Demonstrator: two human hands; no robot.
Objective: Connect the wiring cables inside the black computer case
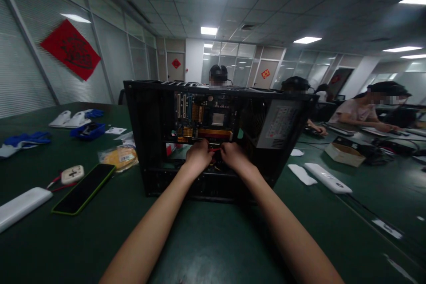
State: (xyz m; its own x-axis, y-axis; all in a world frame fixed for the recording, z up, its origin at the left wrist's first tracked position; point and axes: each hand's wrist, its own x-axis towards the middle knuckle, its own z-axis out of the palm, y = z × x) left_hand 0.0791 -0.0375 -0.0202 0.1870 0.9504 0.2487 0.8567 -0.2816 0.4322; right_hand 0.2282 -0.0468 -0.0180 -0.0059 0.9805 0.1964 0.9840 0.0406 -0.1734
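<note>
An open black computer case [135, 142] stands on its side on the green table in front of me. Inside it sit a motherboard [208, 117] with a bare square processor and, at the right, a silver power supply [278, 122]. Both my hands reach into the case below the motherboard. My left hand [199, 156] and my right hand [234, 156] are closed, fingertips close together, pinching a thin red cable [216, 149] that spans the small gap between them. A few more loose wires [213, 166] show dimly beneath; their ends are hidden.
Left of the case lie a phone [84, 188], a white power bank [23, 206], a bagged yellow item [120, 157], a blue tray [88, 131] and gloves [26, 140]. At right are another power bank [328, 177] and a cardboard box [344, 153]. Several people sit beyond.
</note>
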